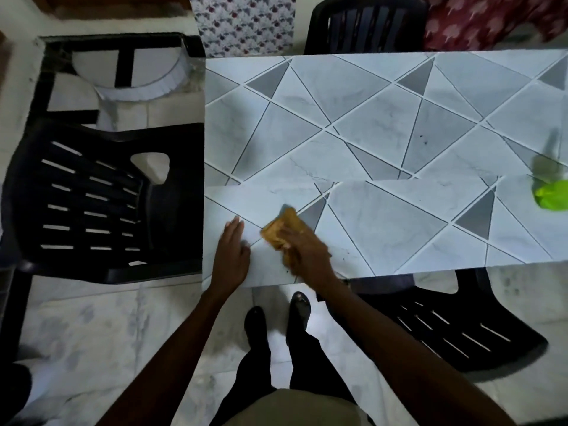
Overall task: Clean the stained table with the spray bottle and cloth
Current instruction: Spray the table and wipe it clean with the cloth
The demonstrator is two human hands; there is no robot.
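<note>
The table [384, 118] has a grey and white triangle-patterned top. Small dark specks [423, 139] mark it near the middle, and more lie by the near edge right of my right hand. My right hand [307, 253] presses a folded yellow-orange cloth [281, 230] onto the near left part of the top. My left hand [232, 250] rests flat on the table just left of the cloth, fingers straight. A bright green shape [551, 195], blurred at the right edge, looks like the spray bottle lying or standing on the table.
A black plastic chair [92, 198] stands against the table's left end. Another black chair [445, 327] is tucked under the near side at my right, and a third [365, 23] at the far side. My feet [276, 318] stand on the pale tiled floor.
</note>
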